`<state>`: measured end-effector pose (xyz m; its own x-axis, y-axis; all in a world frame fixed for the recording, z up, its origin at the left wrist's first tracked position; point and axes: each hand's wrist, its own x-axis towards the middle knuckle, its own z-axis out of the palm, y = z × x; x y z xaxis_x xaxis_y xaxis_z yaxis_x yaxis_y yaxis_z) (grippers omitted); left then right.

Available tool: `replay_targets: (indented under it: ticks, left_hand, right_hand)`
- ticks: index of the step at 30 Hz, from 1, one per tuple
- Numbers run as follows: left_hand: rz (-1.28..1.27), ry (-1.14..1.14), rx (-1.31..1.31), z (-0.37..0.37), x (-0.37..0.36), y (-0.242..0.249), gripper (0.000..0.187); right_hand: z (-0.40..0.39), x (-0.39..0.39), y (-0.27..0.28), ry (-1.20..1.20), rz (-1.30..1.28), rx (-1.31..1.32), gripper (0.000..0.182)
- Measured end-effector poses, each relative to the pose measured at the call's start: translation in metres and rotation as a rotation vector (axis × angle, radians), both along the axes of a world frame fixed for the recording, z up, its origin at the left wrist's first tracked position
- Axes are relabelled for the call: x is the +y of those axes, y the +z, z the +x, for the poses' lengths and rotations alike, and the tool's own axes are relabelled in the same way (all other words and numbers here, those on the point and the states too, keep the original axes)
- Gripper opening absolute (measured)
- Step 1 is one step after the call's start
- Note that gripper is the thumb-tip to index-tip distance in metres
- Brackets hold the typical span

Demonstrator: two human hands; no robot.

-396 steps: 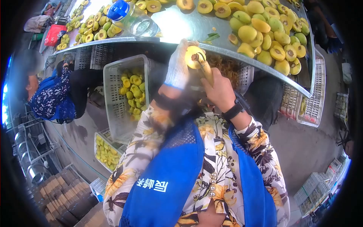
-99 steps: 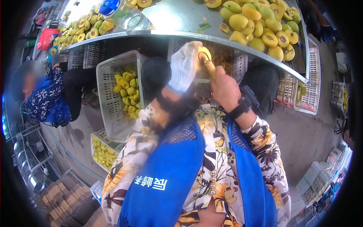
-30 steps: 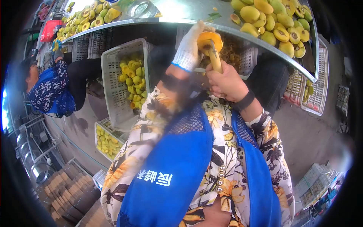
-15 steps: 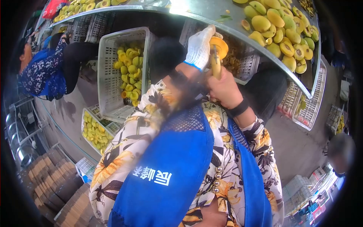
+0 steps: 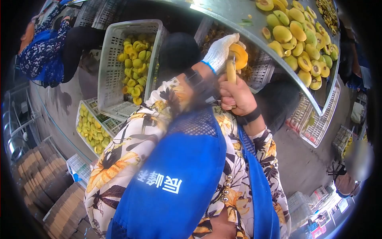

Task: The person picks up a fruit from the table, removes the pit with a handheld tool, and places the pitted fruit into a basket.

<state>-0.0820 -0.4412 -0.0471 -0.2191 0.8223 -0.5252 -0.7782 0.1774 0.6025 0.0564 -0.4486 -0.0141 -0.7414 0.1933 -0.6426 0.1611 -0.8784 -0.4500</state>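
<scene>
My left hand (image 5: 221, 51), in a white knit glove, is closed on an orange-fleshed fruit half (image 5: 240, 55) that looks like a peach. The fruit's cut side faces me. My bare right hand (image 5: 238, 95) is wrapped round the pale handle of a pitting tool (image 5: 231, 72). The tool's metal tip reaches the middle of the fruit; its exact shape is hard to make out. Both hands are over a crate of brown scraps (image 5: 258, 67), just below the metal table's edge. Part of my left fingers is hidden behind the fruit.
Halved fruit (image 5: 304, 44) lies heaped on the metal table (image 5: 234, 11). A white crate (image 5: 106, 75) of yellow-green halves stands left of my knee, with another fruit-filled crate (image 5: 94, 129) beside it. A co-worker (image 5: 45, 53) sits far left. Stacked cartons (image 5: 47, 179) stand lower left.
Both hands have shifted slightly right and down in the view, with the fruit and tool still held. The right hand has turned, showing more of its fingers. The surroundings have shifted with the camera.
</scene>
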Motion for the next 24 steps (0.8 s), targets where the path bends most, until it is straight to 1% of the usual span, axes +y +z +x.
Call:
replay_targets:
  ticks: [1, 4, 5, 7, 8, 9, 10, 11, 12, 13, 14, 15, 16, 17, 19, 20, 21, 22, 23, 24]
  left_hand:
    - [0.003, 0.012, -0.086, 0.002, 0.000, 0.001, 0.030]
    - [0.087, -0.001, 0.449, -0.003, 0.003, 0.008, 0.031]
    - [0.042, -0.022, 0.533, -0.006, 0.003, 0.014, 0.030]
    - [-0.054, -0.059, 0.702, -0.012, -0.001, 0.050, 0.028]
    - [0.017, 0.198, 0.684, -0.012, 0.002, 0.041, 0.026]
    - [0.046, 0.452, 0.832, -0.049, -0.005, 0.036, 0.025]
    - [0.024, 0.558, 0.977, -0.077, -0.017, 0.037, 0.024]
    - [-0.008, 0.632, 0.931, -0.095, -0.031, 0.050, 0.025]
    - [-0.158, 0.582, 1.038, -0.118, -0.049, 0.052, 0.027]
    - [-0.311, 0.524, 1.142, -0.139, -0.065, 0.049, 0.030]
    - [-0.540, 0.299, 1.569, -0.152, -0.079, 0.049, 0.032]
    - [-0.772, 0.032, 1.976, -0.162, -0.092, 0.046, 0.035]
    - [-0.740, -0.056, 2.096, -0.173, -0.097, 0.041, 0.039]
    - [-0.597, -0.006, 2.116, -0.181, -0.087, 0.033, 0.040]
    - [-0.330, 0.062, 2.117, -0.163, -0.061, 0.040, 0.042]
    - [-0.241, -0.042, 2.095, -0.155, -0.035, 0.050, 0.044]
    - [-0.168, -0.055, 2.157, -0.147, -0.006, 0.048, 0.041]
    - [-0.116, -0.229, 2.267, -0.126, 0.023, 0.071, 0.040]
    - [0.109, -0.195, 2.330, -0.126, 0.061, 0.052, 0.040]
    - [0.326, -0.144, 2.407, -0.115, 0.078, 0.057, 0.037]
  right_hand:
    - [0.001, 0.000, 0.000, -0.011, -0.029, 0.014, 0.010]
    - [0.007, 0.008, -0.010, -0.017, -0.213, 0.213, 0.011]
    - [0.006, 0.009, -0.010, -0.020, -0.203, 0.224, 0.011]
    - [0.003, 0.009, -0.005, -0.026, -0.187, 0.250, 0.012]
    - [0.000, 0.009, -0.002, -0.009, -0.181, 0.284, 0.013]
    - [0.001, 0.008, 0.000, -0.030, -0.158, 0.306, 0.014]
    - [0.004, 0.008, 0.001, -0.047, -0.134, 0.320, 0.014]
    - [0.007, 0.010, 0.000, -0.064, -0.111, 0.330, 0.015]
    - [0.006, 0.014, -0.004, -0.018, 0.032, 0.156, 0.015]
    - [0.005, 0.017, -0.010, 0.103, 0.470, -0.037, 0.016]
    - [0.001, 0.017, -0.015, 0.213, 0.901, -0.242, 0.018]
    - [0.004, 0.017, -0.031, 0.227, 1.237, -0.336, 0.023]
    - [0.003, 0.016, -0.039, 0.223, 1.566, -0.498, 0.029]
    - [0.001, 0.024, -0.041, 0.197, 1.319, -0.508, 0.029]
    - [-0.007, 0.028, -0.023, 0.163, 0.803, -0.513, 0.031]
    - [-0.007, 0.027, -0.023, 0.142, 0.851, -0.497, 0.029]
    - [-0.006, 0.025, -0.026, 0.118, 0.906, -0.478, 0.028]
    - [-0.003, 0.025, -0.027, 0.094, 0.957, -0.463, 0.027]
    - [0.001, 0.026, -0.027, 0.046, 0.930, -0.454, 0.024]
    - [0.007, 0.027, -0.027, -0.001, 0.898, -0.448, 0.022]
